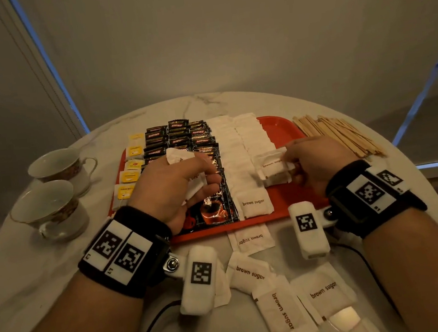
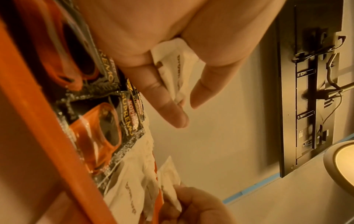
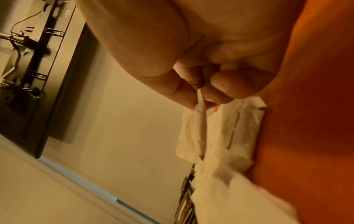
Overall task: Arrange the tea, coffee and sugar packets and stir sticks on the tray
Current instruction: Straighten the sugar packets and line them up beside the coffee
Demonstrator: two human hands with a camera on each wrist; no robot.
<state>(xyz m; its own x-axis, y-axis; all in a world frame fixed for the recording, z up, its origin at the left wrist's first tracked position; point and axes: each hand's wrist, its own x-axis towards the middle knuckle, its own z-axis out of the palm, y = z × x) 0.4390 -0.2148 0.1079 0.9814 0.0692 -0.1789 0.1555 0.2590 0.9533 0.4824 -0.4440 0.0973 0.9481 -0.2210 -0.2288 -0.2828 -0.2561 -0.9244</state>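
A red tray [image 1: 281, 124] holds yellow tea packets [image 1: 131, 174], black coffee packets [image 1: 179, 137] and rows of white brown-sugar packets [image 1: 253, 203]. My left hand [image 1: 176, 184] hovers over the coffee rows and grips a few white sugar packets [image 2: 172, 71] between thumb and fingers. My right hand [image 1: 310, 161] is over the tray's right part and pinches a sugar packet [image 1: 272, 161] by its edge, above the second sugar row. In the right wrist view the thumb and forefinger pinch that packet [image 3: 201, 121]. Wooden stir sticks [image 1: 339, 133] lie in a pile right of the tray.
Two teacups [image 1: 56, 164] [image 1: 45, 207] stand on the round marble table [image 1: 33, 269] left of the tray. Loose brown-sugar packets [image 1: 280, 309] lie on the table near me, in front of the tray. Cables run along the near edge.
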